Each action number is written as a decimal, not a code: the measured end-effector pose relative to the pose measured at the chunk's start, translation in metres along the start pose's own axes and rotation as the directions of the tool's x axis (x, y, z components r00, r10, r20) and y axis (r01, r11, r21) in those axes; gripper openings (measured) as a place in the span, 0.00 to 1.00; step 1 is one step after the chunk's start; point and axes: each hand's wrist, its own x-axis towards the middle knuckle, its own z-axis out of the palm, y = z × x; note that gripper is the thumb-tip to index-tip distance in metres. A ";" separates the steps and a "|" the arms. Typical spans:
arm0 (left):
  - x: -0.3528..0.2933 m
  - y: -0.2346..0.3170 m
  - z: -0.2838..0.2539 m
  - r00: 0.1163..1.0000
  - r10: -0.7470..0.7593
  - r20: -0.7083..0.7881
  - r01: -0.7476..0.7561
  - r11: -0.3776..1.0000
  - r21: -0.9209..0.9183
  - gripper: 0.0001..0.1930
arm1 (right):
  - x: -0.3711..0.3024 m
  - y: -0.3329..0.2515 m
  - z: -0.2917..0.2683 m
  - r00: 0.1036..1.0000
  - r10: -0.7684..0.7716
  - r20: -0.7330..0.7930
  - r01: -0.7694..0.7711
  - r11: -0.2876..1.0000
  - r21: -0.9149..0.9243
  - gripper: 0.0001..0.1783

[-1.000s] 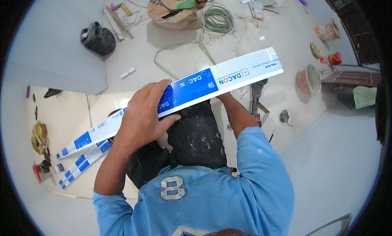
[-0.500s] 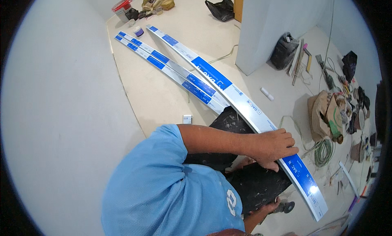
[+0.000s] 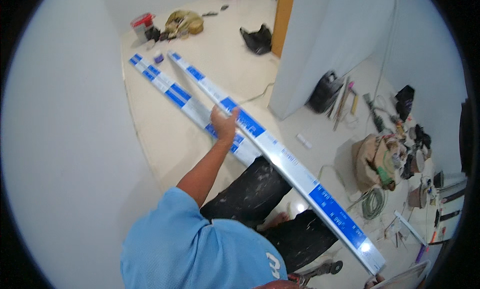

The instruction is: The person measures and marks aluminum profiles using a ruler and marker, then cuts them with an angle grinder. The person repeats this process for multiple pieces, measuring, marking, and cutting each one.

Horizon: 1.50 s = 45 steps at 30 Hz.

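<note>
A long, narrow profile strip (image 3: 280, 156) in blue-and-white film lies slantwise across my knees, its near end at the lower right. My left hand (image 3: 225, 124) is closed round its left edge, beyond my knees, with the thumb on top. At the strip's near end my right hand (image 3: 376, 280) shows only in part; its fingers appear closed on the corner. Two similar strips (image 3: 177, 94) lie side by side on the floor to the left, partly hidden by my left hand and leg. A dark power tool with a round head (image 3: 325, 269) lies below my right knee.
A wall stands close on the left, and a wall corner (image 3: 285, 101) juts in beyond the strip. Rightward are a brown paper bag (image 3: 372, 161), a coiled hose or cable (image 3: 374, 204) and scattered tools. A red-lidded bucket (image 3: 143, 26) and black bag (image 3: 257, 39) stand farther off.
My left hand has moved from the strip's near part to farther along its left edge. My right hand has left the power tool's side and come to the strip's near end.
</note>
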 end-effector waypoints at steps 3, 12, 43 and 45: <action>0.054 -0.062 0.010 0.767 -0.294 0.570 0.640 0.286 -0.713 0.46 | 0.027 -0.068 0.036 0.920 -0.310 0.242 0.365 0.901 -0.234 0.32; 0.058 -0.067 0.057 0.575 -0.235 0.783 0.776 -0.146 -0.614 0.29 | 0.062 -0.067 0.131 0.877 -0.192 0.440 0.444 0.672 -0.593 0.34; -0.198 0.378 0.065 0.239 0.594 0.768 0.621 0.515 -0.591 0.30 | 0.104 0.200 0.399 0.887 0.215 0.409 -0.273 0.958 0.090 0.20; -0.212 0.391 0.073 0.164 0.635 0.755 0.637 0.516 -0.573 0.29 | 0.106 0.200 0.386 0.843 0.297 0.448 -0.391 0.911 0.133 0.20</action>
